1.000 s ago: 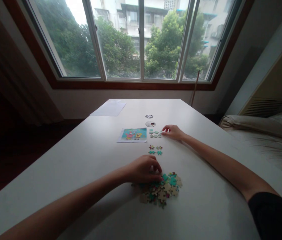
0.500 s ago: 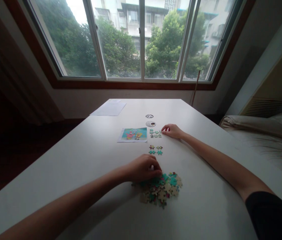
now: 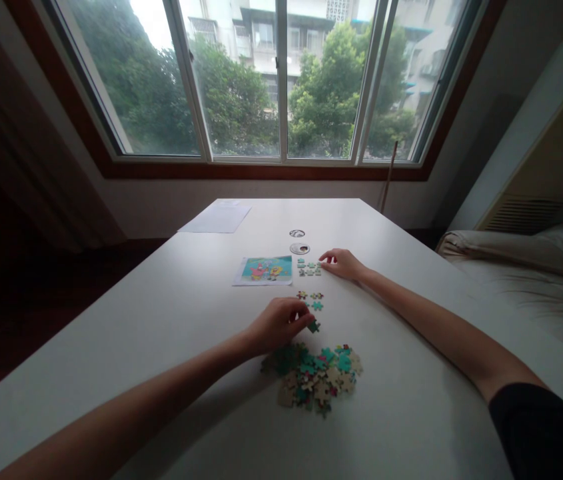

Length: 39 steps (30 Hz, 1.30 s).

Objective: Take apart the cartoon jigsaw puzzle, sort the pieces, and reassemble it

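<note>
Between the thumb and fingers of my left hand is a green jigsaw puzzle piece, pinched and tilted above the table. Just below that hand lies a loose heap of jigsaw pieces, some green side up and others showing bare backs. My right hand rests farther up the table, its fingers bent and closed at the right end of small rows of puzzle pieces. Its fingertips meet the end piece there. Between the two hands sits a smaller group of pieces, partly covered by my left hand.
A cartoon picture sheet lies left of the rows. Beyond it are two round flat items and white paper on the white table. A window is behind; a covered seat stands at the right.
My left hand has lifted off the heap and moved slightly up the table with a green puzzle piece in its fingers. My right hand has stayed at the rows.
</note>
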Each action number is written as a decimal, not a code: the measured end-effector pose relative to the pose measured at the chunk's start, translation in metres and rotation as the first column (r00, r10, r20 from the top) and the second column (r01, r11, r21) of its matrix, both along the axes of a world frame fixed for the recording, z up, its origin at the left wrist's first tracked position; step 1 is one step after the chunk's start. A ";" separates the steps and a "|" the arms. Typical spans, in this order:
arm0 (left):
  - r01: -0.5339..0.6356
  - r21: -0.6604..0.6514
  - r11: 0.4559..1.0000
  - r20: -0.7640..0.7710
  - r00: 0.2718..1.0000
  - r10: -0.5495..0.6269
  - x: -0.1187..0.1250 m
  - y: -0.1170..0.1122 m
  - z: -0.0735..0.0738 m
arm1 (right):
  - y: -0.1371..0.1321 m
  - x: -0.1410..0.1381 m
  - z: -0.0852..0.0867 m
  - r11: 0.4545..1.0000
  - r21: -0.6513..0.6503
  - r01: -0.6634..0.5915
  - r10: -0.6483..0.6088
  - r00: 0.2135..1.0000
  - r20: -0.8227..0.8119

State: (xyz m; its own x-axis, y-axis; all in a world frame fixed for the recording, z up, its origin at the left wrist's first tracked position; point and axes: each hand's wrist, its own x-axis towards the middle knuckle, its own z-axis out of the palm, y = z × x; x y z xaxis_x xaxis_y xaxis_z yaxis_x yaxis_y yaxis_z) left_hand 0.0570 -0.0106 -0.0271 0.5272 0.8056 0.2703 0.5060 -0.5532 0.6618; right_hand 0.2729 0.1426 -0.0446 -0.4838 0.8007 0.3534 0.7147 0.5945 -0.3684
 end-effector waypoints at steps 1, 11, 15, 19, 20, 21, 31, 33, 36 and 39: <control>-0.043 -0.010 0.999 0.029 0.999 0.043 0.000 0.002 -0.001 | -0.005 -0.001 0.002 1.000 0.011 -0.001 0.001 1.000 -0.013; -0.259 -0.128 0.957 0.300 0.910 0.287 -0.001 0.010 -0.007 | -0.119 -0.025 0.024 0.967 0.117 -0.225 0.247 0.944 -0.221; -0.245 -0.151 0.958 0.344 0.895 0.283 0.001 0.007 -0.004 | -0.134 -0.026 0.026 0.969 0.144 -0.200 0.230 0.944 -0.236; -0.208 -0.171 0.963 0.354 0.899 0.257 0.003 0.005 -0.003 | -0.132 -0.024 0.027 0.967 0.170 -0.191 0.227 0.947 -0.229; -0.202 -0.177 0.963 0.354 0.900 0.254 0.003 0.005 -0.003 | -0.131 -0.023 0.027 0.965 0.176 -0.194 0.231 0.947 -0.224; -0.197 -0.184 0.963 0.353 0.901 0.252 0.003 0.005 -0.004 | -0.131 -0.021 0.027 0.963 0.183 -0.196 0.234 0.947 -0.219; -0.194 -0.213 0.957 0.264 0.932 0.248 -0.001 0.010 -0.010 | -0.096 0.013 0.029 0.972 0.202 -0.118 0.162 0.963 -0.215; -0.193 -0.203 0.960 0.242 0.940 0.240 -0.001 0.010 -0.011 | -0.073 0.023 0.025 0.974 0.148 -0.172 0.194 0.970 -0.144; -0.196 -0.183 0.963 0.208 0.950 0.233 0.000 0.008 -0.011 | -0.034 0.039 0.014 0.994 0.007 -0.109 0.109 0.990 -0.084; -0.200 -0.166 0.966 0.176 0.958 0.229 -0.001 0.006 -0.011 | -0.007 0.047 0.002 0.998 -0.061 -0.022 0.019 0.999 -0.046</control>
